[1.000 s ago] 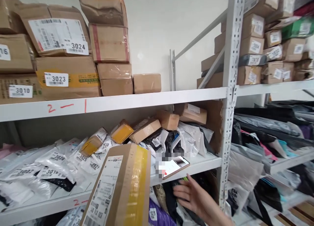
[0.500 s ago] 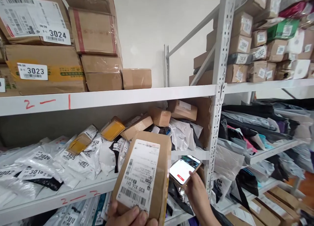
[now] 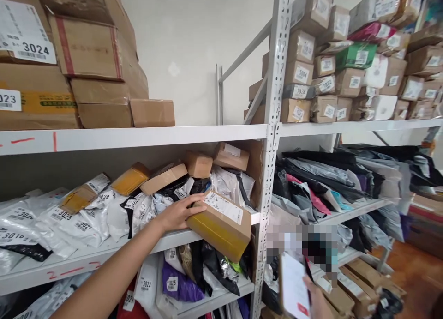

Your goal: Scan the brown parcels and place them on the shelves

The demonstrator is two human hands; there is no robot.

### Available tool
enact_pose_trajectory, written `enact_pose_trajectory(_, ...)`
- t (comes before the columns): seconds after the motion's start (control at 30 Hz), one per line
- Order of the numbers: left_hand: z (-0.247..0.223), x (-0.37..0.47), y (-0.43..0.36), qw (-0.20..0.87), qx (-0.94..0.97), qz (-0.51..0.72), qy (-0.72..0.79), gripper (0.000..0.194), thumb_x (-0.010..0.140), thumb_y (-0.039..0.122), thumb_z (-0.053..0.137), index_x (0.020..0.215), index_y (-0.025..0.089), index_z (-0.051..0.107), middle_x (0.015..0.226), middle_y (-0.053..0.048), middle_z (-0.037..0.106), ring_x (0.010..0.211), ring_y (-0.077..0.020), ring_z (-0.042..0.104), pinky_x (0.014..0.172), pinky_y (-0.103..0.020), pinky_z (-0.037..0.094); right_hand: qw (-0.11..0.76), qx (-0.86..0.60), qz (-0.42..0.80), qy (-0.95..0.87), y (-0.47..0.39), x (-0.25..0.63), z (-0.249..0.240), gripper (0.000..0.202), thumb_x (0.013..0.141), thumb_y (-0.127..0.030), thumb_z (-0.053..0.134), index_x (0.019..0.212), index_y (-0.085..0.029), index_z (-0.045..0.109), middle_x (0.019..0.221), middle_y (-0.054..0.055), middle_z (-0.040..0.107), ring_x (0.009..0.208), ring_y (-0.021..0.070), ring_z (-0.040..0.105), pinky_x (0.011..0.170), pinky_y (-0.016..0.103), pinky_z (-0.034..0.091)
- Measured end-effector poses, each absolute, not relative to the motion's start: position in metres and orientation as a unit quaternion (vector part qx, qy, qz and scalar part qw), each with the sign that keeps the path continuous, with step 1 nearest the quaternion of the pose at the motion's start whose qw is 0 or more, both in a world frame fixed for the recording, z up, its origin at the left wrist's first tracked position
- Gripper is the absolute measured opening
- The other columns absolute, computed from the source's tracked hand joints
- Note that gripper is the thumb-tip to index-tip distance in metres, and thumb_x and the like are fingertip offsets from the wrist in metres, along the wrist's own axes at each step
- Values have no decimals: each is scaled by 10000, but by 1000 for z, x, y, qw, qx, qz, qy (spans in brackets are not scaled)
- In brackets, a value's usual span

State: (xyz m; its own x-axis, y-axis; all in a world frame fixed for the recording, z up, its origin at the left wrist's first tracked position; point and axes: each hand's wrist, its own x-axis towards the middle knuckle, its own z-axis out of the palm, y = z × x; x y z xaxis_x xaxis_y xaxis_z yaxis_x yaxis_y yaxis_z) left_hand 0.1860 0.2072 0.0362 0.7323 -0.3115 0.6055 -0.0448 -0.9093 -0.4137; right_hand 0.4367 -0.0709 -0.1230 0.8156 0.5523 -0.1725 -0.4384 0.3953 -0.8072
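Item: brown cardboard parcel with yellow tape band and white shipping label [image 3: 221,224], at the front edge of the middle white metal shelf [image 3: 104,254], tilted, near end overhanging. Long axis runs away from the hand to the right and slightly down.

Left hand [image 3: 180,213]: fingers spread, pressed flat on the parcel's left end; nearer hand by far.

Right hand [image 3: 316,300]: low and apart, closed around a white-screened phone [image 3: 294,286].

Behind the left hand: white plastic mailer bags with numbered labels [image 3: 79,219] and small brown cartons [image 3: 197,164].
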Motion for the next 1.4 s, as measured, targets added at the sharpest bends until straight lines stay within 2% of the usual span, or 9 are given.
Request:
enact_pose_trajectory(0.23,15,185,180,262,-883,-385,-55,644,775,176,631,1369,135,385,1454,-217,416,1392,-355,361,1085,-608,410,843,-334,412,-90,-5,383,-78,419,501,-377,863,800,-239,604,698,-1,775,753,316,747,542,384,617)
enact_pose_trajectory(0.33,-15,198,144,335,-835,-406,-161,891,612,231,772,1393,60,379,1367,-230,491,1272,-366,467,1021,-543,503,848,-281,438,-103,9,371,-62,500,473,-429,884,857,-245,622,841,13,798,924,328,730,625,394,629)
enact_pose_trajectory(0.57,-57,244,91,360,-756,-542,-72,414,788,63,634,1151,233,529,1201,-67,525,1181,-222,531,1183,-600,284,829,-280,469,-121,5,372,-68,655,468,-504,904,974,-205,615,908,62,798,919,343,726,617,391,611)
enact_pose_trajectory(0.73,-67,216,89,289,-761,-571,-104,276,828,102,605,1087,135,517,1124,-129,561,1166,-265,571,1003,-502,544,781,-390,476,-105,-30,428,-91,795,399,-441,943,1066,-193,587,699,20,767,659,322,728,492,347,556)
enact_pose_trajectory(0.83,-79,195,86,268,-763,-566,-159,274,833,57,601,1063,156,491,1087,-121,579,1149,-260,594,853,-406,623,778,-424,447,-122,-62,442,-86,740,468,-437,945,1074,-193,597,666,4,756,540,258,692,433,285,504)
enact_pose_trajectory(0.97,-85,190,76,306,-751,-539,-227,404,769,-36,636,1079,177,488,1132,-143,540,1283,-340,502,869,-503,601,788,-374,484,-70,-89,424,-68,569,617,-396,914,1056,-164,637,828,62,792,650,229,729,568,280,572)
enact_pose_trajectory(1.1,-92,203,68,283,-727,-556,-287,437,749,-42,644,1072,183,454,1299,-226,445,1333,-409,438,810,-548,604,773,-315,549,-55,-96,409,-64,728,668,-345,904,1266,-146,539,881,119,790,805,289,751,656,319,592)
enact_pose_trajectory(1.27,-110,213,69,182,-719,-551,-382,430,774,-15,599,1087,211,410,1381,-227,423,1202,-390,567,596,-383,610,763,-312,559,-84,-100,400,-71,987,707,-352,879,1481,-221,282,966,143,782,880,329,745,661,366,600)
enact_pose_trajectory(1.4,-117,216,72,201,-707,-575,-360,424,755,-49,583,1032,228,420,1392,-187,419,1192,-341,583,638,-352,611,732,-348,572,-122,-108,399,-81,885,652,-525,848,1413,-282,467,1089,184,753,1025,437,685,709,523,606)
